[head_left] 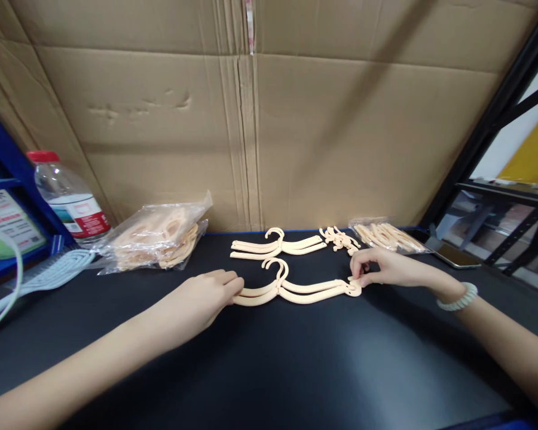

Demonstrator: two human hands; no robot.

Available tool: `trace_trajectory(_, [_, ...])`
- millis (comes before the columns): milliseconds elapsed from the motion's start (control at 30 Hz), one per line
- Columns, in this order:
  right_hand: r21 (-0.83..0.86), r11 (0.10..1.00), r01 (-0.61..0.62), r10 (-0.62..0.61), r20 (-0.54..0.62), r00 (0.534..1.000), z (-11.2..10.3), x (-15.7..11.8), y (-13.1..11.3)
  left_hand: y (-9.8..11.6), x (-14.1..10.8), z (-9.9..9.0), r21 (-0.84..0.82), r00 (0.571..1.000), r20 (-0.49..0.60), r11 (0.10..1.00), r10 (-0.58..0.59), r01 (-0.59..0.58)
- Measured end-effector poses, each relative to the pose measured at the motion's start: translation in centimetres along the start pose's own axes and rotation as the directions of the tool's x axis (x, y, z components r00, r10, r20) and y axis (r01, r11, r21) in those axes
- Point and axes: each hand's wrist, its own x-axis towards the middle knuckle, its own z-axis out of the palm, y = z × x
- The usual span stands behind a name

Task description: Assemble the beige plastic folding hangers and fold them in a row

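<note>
Two cream plastic hangers lie one behind the other on the black table (269,358). The nearer hanger (311,295) has a double arm on each side and a hook at its middle. My left hand (213,298) is closed around its left end, which the fingers hide. At its right end, my right hand (370,269) pinches a small rounded cream piece (353,288) that touches the arm tips. Behind it rests the farther hanger (255,248), untouched. A small pile of cream plastic pieces (338,237) sits just beyond my right hand.
Clear bags of cream parts lie left (156,236) and right (388,236). A red-capped bottle (78,203), a light blue hairbrush (65,266) and a white cable (15,275) are at left. A phone (455,255) lies at right. A cardboard wall (161,119) stands behind.
</note>
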Motion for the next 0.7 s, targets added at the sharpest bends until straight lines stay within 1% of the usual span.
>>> trace_trajectory(133, [-0.021, 0.999, -0.04, 0.039, -0.03, 0.999, -0.2, 0.0, 0.3, -0.5, 0.4, 0.4, -0.084, 0.998, -0.058, 0.996, -0.005, 0.0])
trace_trajectory(400, [-0.038, 0.998, -0.046, 0.044, -0.043, 0.998, 0.0, 0.1, 0.5, -0.9, 0.3, -0.2, -0.166, 0.997, -0.077, 0.986, 0.0, -0.012])
trace_trajectory(500, [-0.048, 0.999, -0.025, 0.023, -0.041, 0.999, -0.1, 0.0, 0.3, -1.3, 0.4, 0.0, -0.195, 0.995, -0.096, 0.981, 0.0, -0.019])
trace_trajectory(567, [-0.06, 0.998, -0.004, 0.001, -0.048, 0.999, -0.2, -0.1, 0.1, -1.8, 0.6, 0.5, -0.248, 0.989, -0.142, 0.969, -0.03, -0.006])
trace_trajectory(600, [-0.063, 0.998, -0.002, -0.002, -0.067, 0.998, -0.3, -0.1, 0.1, -2.2, 0.8, 0.8, -0.288, 0.982, -0.181, 0.958, -0.054, -0.001])
trace_trajectory(633, [-0.061, 0.998, -0.006, 0.0, -0.102, 0.995, -0.3, -0.1, 0.1, -2.6, 1.0, 1.2, -0.336, 0.971, -0.227, 0.942, -0.082, 0.001])
trace_trajectory(700, [-0.044, 0.999, -0.014, 0.004, -0.21, 0.978, -0.1, 0.1, 0.2, -3.4, 1.4, 2.0, -0.424, 0.936, -0.317, 0.906, -0.156, 0.007])
